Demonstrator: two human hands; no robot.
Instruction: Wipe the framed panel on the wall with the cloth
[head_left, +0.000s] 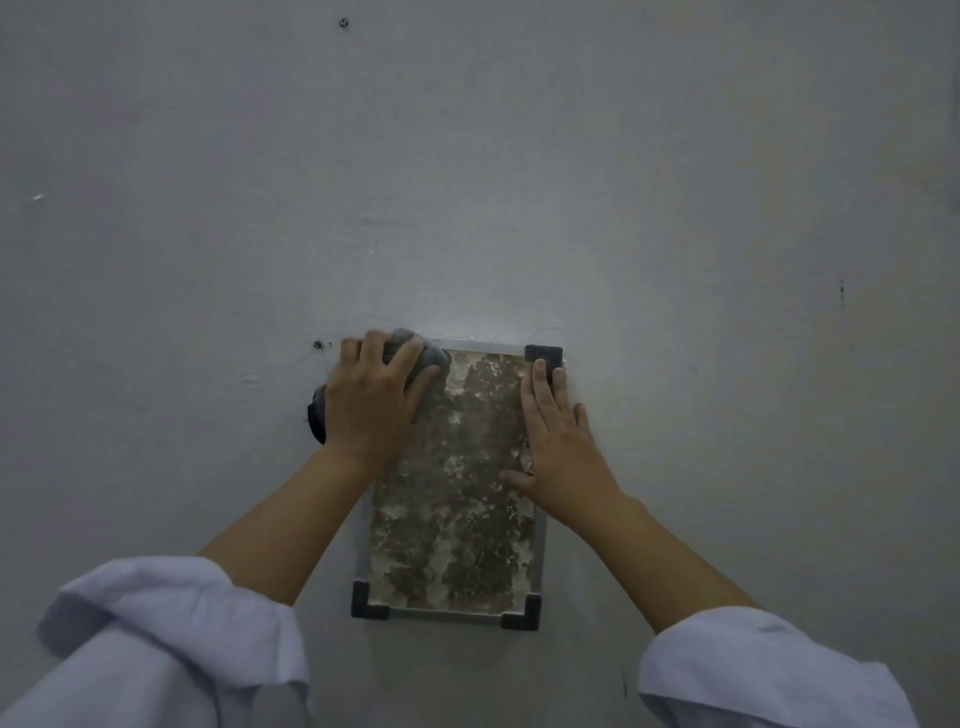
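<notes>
A small framed panel (457, 493) with a mottled brown and white face hangs on the grey wall, with a pale frame and dark corner brackets. My left hand (371, 400) presses a bunched grey cloth (423, 353) against the panel's top left corner; part of the cloth sticks out left of my wrist. My right hand (558, 447) lies flat with fingers spread on the panel's right edge, fingertips just below the top right bracket (543, 354).
The bare grey wall (675, 208) surrounds the panel. A small screw or hole (318, 344) sits just left of my left hand, another (343, 22) high up. White rolled sleeves cover both forearms at the bottom.
</notes>
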